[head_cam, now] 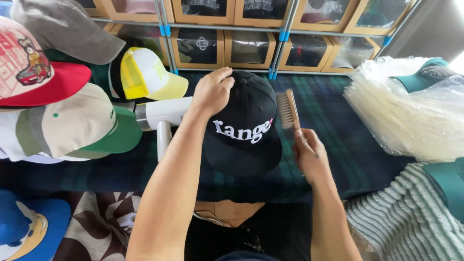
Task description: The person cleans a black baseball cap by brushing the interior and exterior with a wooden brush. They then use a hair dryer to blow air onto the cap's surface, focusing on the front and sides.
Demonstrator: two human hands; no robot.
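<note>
The black cap (pixel 244 123) with white lettering on its front sits at the centre of the dark plaid cloth (pixel 333 111), brim toward the person. The left hand (pixel 212 91) rests on the crown at its far left side, fingers curled over the top and closed on the fabric; the fingertips are partly out of sight behind the crown. The right hand (pixel 311 153) is closed around the handle of a wooden brush (pixel 288 110), bristles facing the cap's right side. Whether the bristles touch the cap cannot be told; they stand just beside it. The handle's lower end is hidden inside the fist.

Left of the cap, a white handheld appliance (pixel 162 118) lies partly behind the left forearm; its kind is hard to make out. Further left are stacked caps: a yellow-and-white mesh cap (pixel 145 72), a cream-and-green cap (pixel 82 125), a red-brimmed cap (pixel 34 72), the last cut off by the edge. A blue cap (pixel 29 227) is cropped at the lower left corner. At right, a pile of clear plastic bags (pixel 406 111) covers a teal cap (pixel 430 72). Cardboard window boxes (pixel 249 48) line the shelves behind; their contents are obscured by glare.
</note>
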